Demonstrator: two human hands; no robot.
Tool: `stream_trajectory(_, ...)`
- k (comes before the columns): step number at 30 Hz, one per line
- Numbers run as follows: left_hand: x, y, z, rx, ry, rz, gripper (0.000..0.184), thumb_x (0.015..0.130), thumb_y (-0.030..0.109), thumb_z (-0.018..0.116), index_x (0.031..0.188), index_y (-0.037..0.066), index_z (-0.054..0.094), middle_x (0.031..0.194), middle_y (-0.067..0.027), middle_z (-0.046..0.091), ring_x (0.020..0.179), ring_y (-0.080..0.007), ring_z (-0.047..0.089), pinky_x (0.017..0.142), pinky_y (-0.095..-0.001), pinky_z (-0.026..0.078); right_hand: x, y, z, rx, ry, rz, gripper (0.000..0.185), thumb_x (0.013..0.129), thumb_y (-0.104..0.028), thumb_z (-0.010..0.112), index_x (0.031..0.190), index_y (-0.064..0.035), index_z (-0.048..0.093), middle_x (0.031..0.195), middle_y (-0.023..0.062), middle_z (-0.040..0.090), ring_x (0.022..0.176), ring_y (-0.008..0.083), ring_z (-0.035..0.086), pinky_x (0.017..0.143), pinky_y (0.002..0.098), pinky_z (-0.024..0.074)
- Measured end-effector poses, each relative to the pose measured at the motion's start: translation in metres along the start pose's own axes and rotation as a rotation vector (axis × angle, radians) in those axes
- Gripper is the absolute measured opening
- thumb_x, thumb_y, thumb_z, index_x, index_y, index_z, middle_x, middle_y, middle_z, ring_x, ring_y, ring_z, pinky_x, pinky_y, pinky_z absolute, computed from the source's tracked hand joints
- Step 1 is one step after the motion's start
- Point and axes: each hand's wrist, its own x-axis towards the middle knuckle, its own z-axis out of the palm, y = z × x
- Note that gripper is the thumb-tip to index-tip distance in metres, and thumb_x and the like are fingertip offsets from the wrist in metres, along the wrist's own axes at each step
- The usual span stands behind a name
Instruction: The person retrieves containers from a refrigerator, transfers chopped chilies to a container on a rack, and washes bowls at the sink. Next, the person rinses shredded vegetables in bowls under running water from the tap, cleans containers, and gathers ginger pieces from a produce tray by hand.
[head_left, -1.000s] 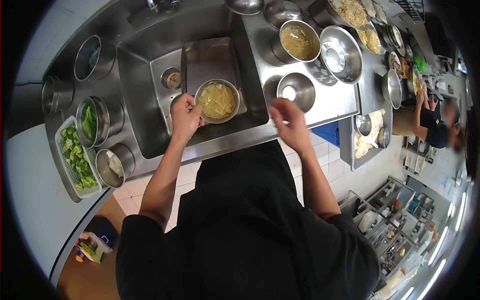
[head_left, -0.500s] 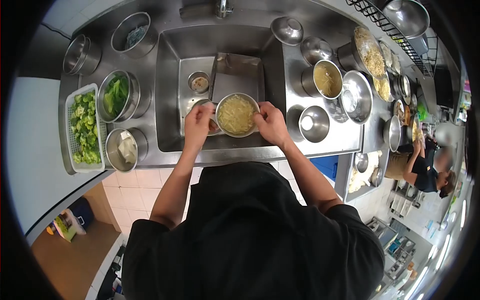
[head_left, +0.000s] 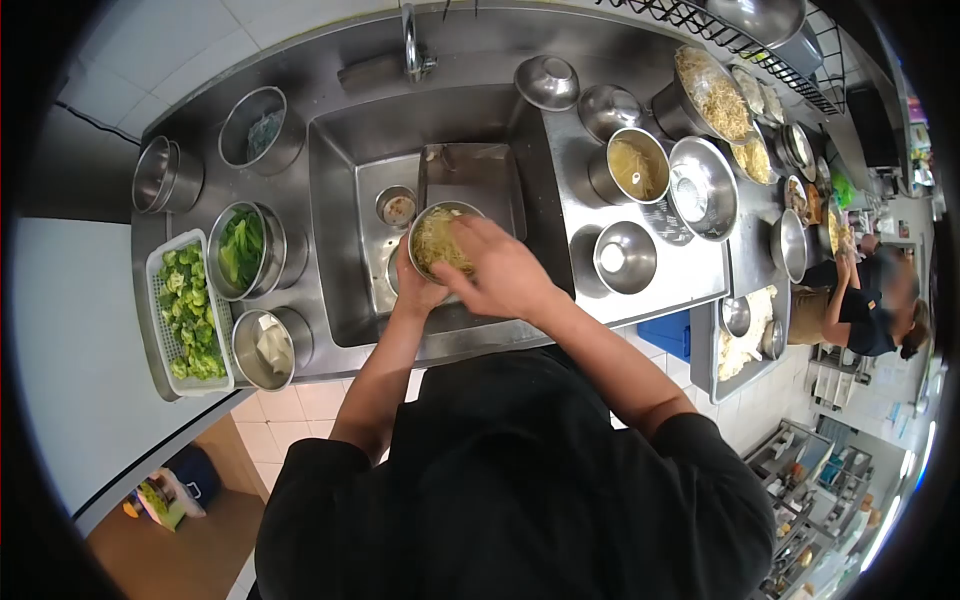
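A steel bowl (head_left: 450, 206) of pale yellow shreds (head_left: 432, 245) is above the sink (head_left: 335, 200). My left hand (head_left: 416, 285) grips this bowl from its lower left side. Laid flat across the top of the shreds is my right hand (head_left: 505, 270), its fingers stretched out and covering the bowl's right part. I cannot tell how firmly they press. Beyond the bowl, a rectangular steel pan (head_left: 470, 165) rests in the sink, and a small steel cup (head_left: 396, 190) with some residue stands to its left.
Left of the sink are a white basket (head_left: 225, 345) of broccoli, a pot of leafy greens (head_left: 241, 248) and a pot with white blocks (head_left: 274, 345). Several steel bowls (head_left: 625, 258) stand on the right counter. A co-worker (head_left: 870, 305) stands farther right. A faucet (head_left: 411, 50) rises behind.
My right hand has left the bowl's right rim and now lies over the shreds. The bowl has shifted left, with my left hand around its side. The camera view has tilted upward.
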Motion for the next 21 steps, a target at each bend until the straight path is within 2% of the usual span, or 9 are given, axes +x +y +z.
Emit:
stream_trajectory(6,0.014,-0.014,-0.007,0.077,-0.125,0.223,0.062,0.102,0.05,0.025,0.147,0.008,0.039,0.152,-0.011,0.041,0.138,-0.0288,0.04,0.12,-0.0455,0.026,0.022,0.022,0.051,-0.261,-0.146,-0.019,0.08,0.092,-0.063,0.045,0.127,0.0087,0.054,0.125,0.0339,0.056,0.113,0.0496,0.058,0.098,0.0534,0.0463)
stream_trajectory(7,0.015,-0.013,-0.007,0.105,-0.129,0.217,0.061,0.103,0.05,0.025,0.145,0.009,0.04,0.151,-0.0113,0.042,0.138,-0.0294,0.041,0.119,-0.0467,0.027,0.025,0.017,0.058,-0.279,0.064,-0.064,0.058,0.091,-0.042,0.063,0.127,0.0023,0.053,0.113,0.0241,0.065,0.102,0.0451,0.063,0.092,0.0494,0.0503)
stream_trajectory(8,0.016,-0.012,-0.007,0.134,-0.131,0.207,0.06,0.103,0.05,0.025,0.143,0.009,0.042,0.15,-0.0116,0.042,0.137,-0.0299,0.042,0.118,-0.048,0.029,0.028,0.02,0.058,-0.273,0.058,-0.078,0.058,0.091,-0.042,0.063,0.127,0.0023,0.053,0.113,0.0241,0.065,0.102,0.0451,0.063,0.092,0.0494,0.0503)
stream_trajectory(10,0.012,-0.014,-0.007,0.455,-0.025,0.32,0.055,0.103,0.048,0.027,0.139,0.011,0.045,0.145,-0.0131,0.046,0.134,-0.0319,0.044,0.115,-0.0486,0.034,0.038,0.028,0.052,-0.296,-0.362,0.07,0.072,0.088,-0.056,0.063,0.141,-0.0092,0.049,0.133,0.0258,0.056,0.121,0.0468,0.054,0.104,0.0524,0.0414)
stream_trajectory(11,0.015,-0.012,-0.015,0.238,-0.006,0.25,0.053,0.103,0.048,0.029,0.138,0.012,0.046,0.142,-0.0138,0.048,0.133,-0.0328,0.046,0.113,-0.0485,0.037,0.04,0.028,0.051,-0.287,-0.36,0.075,0.072,0.088,-0.056,0.063,0.141,-0.0092,0.049,0.133,0.0258,0.056,0.121,0.0468,0.054,0.104,0.0524,0.0414)
stream_trajectory(13,0.019,-0.012,-0.027,0.025,0.021,0.162,0.051,0.103,0.047,0.032,0.136,0.012,0.047,0.14,-0.0146,0.05,0.132,-0.0336,0.047,0.11,-0.0484,0.04,0.043,0.03,0.048,-0.201,-0.457,0.112,0.079,0.092,-0.067,0.043,0.126,0.0026,0.058,0.123,0.0334,0.056,0.113,0.0481,0.058,0.099,0.0517,0.0459)
stream_trajectory(16,0.021,-0.007,-0.035,0.124,-0.075,0.202,0.048,0.102,0.046,0.038,0.135,0.013,0.05,0.137,-0.0138,0.053,0.13,-0.0323,0.048,0.107,-0.0473,0.043,0.043,0.056,0.069,-0.07,-0.539,0.163,0.078,0.092,-0.066,0.04,0.125,0.0015,0.06,0.124,0.0327,0.056,0.113,0.048,0.058,0.099,0.0513,0.0462)
stream_trajectory(18,0.02,-0.001,-0.014,0.112,0.199,0.083,0.041,0.099,0.048,0.046,0.118,0.015,0.058,0.12,-0.0077,0.062,0.111,-0.0274,0.061,0.097,-0.0447,0.049,0.047,0.064,0.07,0.012,-0.559,0.226,0.077,0.092,-0.066,0.039,0.129,-0.0018,0.059,0.127,0.0328,0.057,0.116,0.0475,0.058,0.097,0.0525,0.0462)
stream_trajectory(21,0.018,-0.006,-0.004,0.29,0.536,0.13,0.033,0.098,0.042,0.053,0.119,0.018,0.058,0.118,-0.0073,0.061,0.11,-0.0257,0.061,0.095,-0.0445,0.049,0.048,0.098,0.088,0.303,-0.738,0.377,0.076,0.092,-0.066,0.04,0.129,-0.0027,0.059,0.12,0.0263,0.063,0.117,0.0388,0.06,0.096,0.0506,0.047)
